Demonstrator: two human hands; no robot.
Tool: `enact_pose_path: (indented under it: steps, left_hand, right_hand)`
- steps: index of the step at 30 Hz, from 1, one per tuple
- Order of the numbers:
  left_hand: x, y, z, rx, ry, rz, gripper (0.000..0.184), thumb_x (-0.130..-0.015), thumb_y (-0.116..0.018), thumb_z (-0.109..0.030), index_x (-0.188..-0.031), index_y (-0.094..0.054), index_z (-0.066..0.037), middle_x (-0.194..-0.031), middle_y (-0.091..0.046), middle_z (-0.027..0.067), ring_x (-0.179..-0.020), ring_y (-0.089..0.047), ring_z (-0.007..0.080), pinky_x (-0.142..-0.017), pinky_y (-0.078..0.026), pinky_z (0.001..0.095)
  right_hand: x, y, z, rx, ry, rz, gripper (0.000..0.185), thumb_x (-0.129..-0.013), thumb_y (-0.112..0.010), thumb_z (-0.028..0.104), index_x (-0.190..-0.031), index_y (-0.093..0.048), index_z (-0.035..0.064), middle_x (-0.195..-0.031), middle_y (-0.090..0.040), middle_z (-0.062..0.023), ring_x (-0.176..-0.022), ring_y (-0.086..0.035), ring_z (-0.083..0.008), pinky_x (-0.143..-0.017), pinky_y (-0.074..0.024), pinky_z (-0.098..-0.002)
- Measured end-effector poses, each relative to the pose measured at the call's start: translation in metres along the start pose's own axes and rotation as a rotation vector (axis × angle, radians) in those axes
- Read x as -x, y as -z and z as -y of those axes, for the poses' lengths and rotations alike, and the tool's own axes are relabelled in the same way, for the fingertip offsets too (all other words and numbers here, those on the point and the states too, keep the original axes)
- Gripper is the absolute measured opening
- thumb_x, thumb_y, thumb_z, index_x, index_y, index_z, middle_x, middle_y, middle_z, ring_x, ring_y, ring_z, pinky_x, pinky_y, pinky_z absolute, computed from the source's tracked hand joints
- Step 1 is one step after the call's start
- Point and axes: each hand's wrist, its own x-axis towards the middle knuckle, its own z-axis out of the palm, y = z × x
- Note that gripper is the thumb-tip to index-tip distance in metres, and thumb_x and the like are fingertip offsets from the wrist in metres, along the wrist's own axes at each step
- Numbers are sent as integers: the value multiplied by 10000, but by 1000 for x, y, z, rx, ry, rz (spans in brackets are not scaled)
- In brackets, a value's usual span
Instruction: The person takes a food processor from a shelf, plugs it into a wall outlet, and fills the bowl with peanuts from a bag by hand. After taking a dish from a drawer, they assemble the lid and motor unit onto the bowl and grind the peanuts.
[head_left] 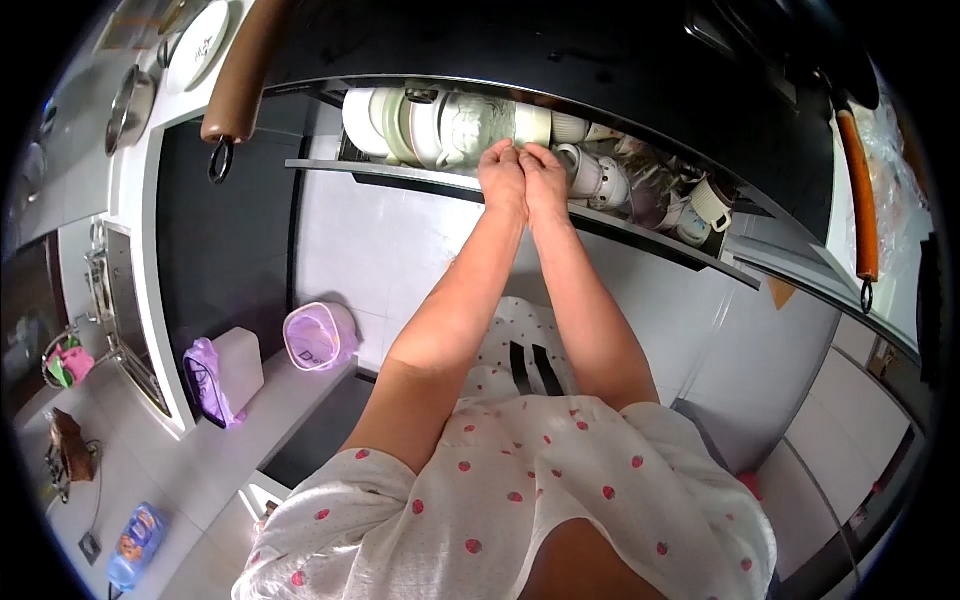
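Note:
Side by side, my left hand and my right hand reach over the front edge of a pulled-out drawer. The fingers of both curl inward and the fingertips nearly meet; what they hold, if anything, is hidden. Just beyond the fingertips sits a white cup. On the left of it are a clear glass container and several upright plates. Close to my right hand lies a white cup with dark trim.
Above the drawer is a black countertop. Pan handles stick out at the left and right. More cups fill the drawer's right end. A bin with a purple liner stands on the floor, near another lined bin.

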Motion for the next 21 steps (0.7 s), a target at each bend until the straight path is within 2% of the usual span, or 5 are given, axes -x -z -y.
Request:
enact_pose_path:
  steps: [5, 9, 11, 15, 21]
  left_hand:
    - [-22, 1, 14, -244, -111, -43, 248, -856, -487, -79, -1067, -495, 50, -984, -564, 147, -849, -544, 186, -732, -450, 266]
    - [-41, 0, 26, -245, -70, -72, 286, -838, -490, -56, -1102, -496, 54, -1019, -565, 161, -868, -555, 207, -760, -452, 289]
    - [-53, -1, 30, -310, -71, -63, 293, -837, -509, -77, -1102, -503, 48, -1026, -563, 154, -872, -556, 202, -756, -455, 290]
    - [-66, -10, 31, -198, 28, -39, 278, -829, -542, -109, -1060, -528, 45, -1020, -568, 145, -859, -557, 195, -747, -457, 288]
    - [-107, -6, 42, -534, 22, -14, 227, -778, -633, -141, -938, -561, 4, -888, -596, 104, -763, -548, 172, -693, -452, 281]
  right_hand:
    - [-9, 2, -7, 247, 132, -94, 300, -759, -573, 152, -1002, -580, -23, -875, -628, -144, -805, -602, -232, -740, -463, -305]
    - [-15, 2, -3, 414, 36, -136, 317, -741, -573, 171, -1011, -580, 4, -894, -621, -170, -850, -598, -286, -751, -459, -344]
    - [-17, 2, 9, 481, -6, -97, 336, -756, -574, 117, -1065, -554, -14, -941, -616, -133, -841, -590, -212, -754, -455, -292]
    - [-25, 6, 14, 640, 18, -131, 419, -727, -577, 138, -1108, -520, -26, -1051, -578, -197, -966, -568, -285, -835, -438, -336]
    - [-32, 7, 6, 730, 82, -123, 475, -707, -558, 106, -1162, -485, -12, -1125, -538, -199, -1024, -533, -305, -889, -406, -330]
